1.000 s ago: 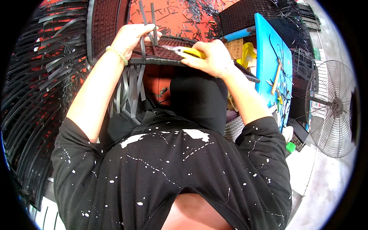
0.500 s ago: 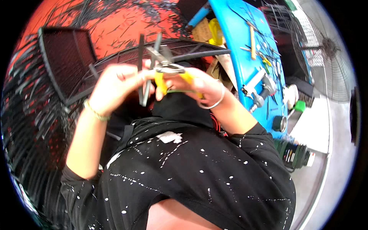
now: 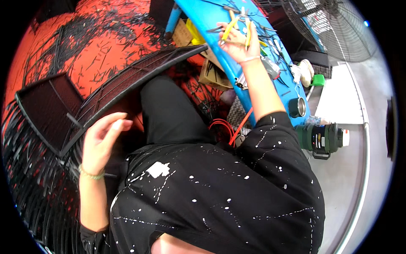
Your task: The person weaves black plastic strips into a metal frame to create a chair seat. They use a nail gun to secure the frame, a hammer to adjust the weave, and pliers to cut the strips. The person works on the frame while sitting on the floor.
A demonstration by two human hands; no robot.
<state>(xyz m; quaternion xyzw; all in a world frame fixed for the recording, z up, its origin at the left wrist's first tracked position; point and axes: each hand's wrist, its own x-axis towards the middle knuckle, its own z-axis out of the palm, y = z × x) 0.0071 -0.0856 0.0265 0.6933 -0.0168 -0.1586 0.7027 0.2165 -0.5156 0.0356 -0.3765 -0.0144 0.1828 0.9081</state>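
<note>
My right hand reaches out over the blue table, palm turned up. In it are pliers with yellow handles, spread apart between the fingers; their metal jaws point away from me. My left hand is raised on the left, beside a dark woven frame with a grey rim. Its fingers are curled and the thumb tip rests close to the fingers. Whether anything small is pinched there, I cannot make out. The woven frame lies across my front, above my black-trousered leg.
Hand tools lie around the pliers, and a grey power tool lies nearer. A dark cup stands at the table's near end, by a green flask. Black strips litter the red floor. A fan stands far right.
My right hand has carried the pliers from in front of me to the table. My left hand has moved apart, down and left; the dark strips no longer show in it. The view has shifted.
</note>
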